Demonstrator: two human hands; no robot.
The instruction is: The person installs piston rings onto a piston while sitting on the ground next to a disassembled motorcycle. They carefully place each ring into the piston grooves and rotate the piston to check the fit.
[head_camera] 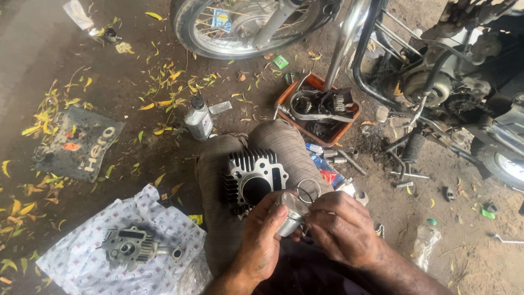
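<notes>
My left hand [262, 235] grips a silver piston [291, 212] from its left side. My right hand [339, 225] touches the piston's right side and pinches thin metal piston rings [307, 190] that stand up above the piston's crown. A black finned engine cylinder block [252, 179] with a round bore rests on my knee, just above the hands.
A cylinder head [130, 247] lies on a patterned white cloth [87, 257] at lower left. An orange tray [319, 112] of engine parts, an oil bottle [198, 118], a dark mat [79, 143], loose tools and a motorcycle [426, 60] with its wheel [240, 27] surround me on dirt.
</notes>
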